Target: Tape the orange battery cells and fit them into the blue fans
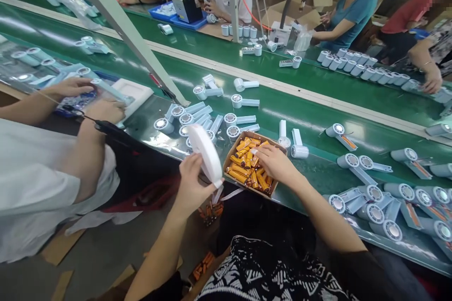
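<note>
A large white tape roll (205,154) stands on edge in my left hand (193,181), whose fingers grip its lower left side and rim. To the right, my right hand (273,162) reaches over a cardboard box (228,175) full of orange wrapped cylinders (243,157). Its fingertips are pinched together at a small white piece (254,151) above the cylinders. A loose white strip (233,194) lies by the box's near left edge. Beyond the box, light-blue parts with round heads (237,101) lie on the green surface.
A metal post (130,33) slants down to the bench at the left. Close on my left, a co-worker's hands (106,109) hold a light-blue part. Piles of similar parts (374,214) cover the right side. People work across the green conveyor (303,103).
</note>
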A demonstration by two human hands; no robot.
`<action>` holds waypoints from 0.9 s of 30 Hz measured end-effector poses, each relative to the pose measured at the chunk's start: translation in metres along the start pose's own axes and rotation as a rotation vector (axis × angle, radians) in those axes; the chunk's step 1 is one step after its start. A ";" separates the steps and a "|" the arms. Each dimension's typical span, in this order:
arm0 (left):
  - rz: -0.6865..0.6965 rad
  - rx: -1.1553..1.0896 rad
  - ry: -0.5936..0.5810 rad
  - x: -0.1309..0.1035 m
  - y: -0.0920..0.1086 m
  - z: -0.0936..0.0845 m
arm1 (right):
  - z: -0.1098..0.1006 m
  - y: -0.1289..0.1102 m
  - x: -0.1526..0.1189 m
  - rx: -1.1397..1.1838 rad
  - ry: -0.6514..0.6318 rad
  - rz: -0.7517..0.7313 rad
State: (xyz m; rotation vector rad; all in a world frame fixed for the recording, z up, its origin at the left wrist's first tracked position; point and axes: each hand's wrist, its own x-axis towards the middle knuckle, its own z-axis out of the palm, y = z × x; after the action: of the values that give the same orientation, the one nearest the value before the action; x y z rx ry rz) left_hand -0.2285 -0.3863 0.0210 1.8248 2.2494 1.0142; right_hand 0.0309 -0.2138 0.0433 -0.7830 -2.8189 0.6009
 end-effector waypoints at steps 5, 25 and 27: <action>0.197 0.057 -0.015 -0.001 0.015 0.009 | -0.002 0.033 0.009 0.005 -0.045 -0.033; 0.530 0.398 0.047 0.004 0.086 0.022 | -0.021 -0.021 -0.073 1.062 0.554 0.400; 0.508 0.389 0.154 0.004 0.100 0.030 | -0.007 -0.029 -0.068 1.314 0.799 0.441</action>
State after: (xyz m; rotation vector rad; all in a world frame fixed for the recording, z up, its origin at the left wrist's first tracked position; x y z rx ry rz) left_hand -0.1316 -0.3621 0.0511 2.6658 2.2393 0.8303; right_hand 0.0774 -0.2693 0.0588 -0.9517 -1.1054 1.4855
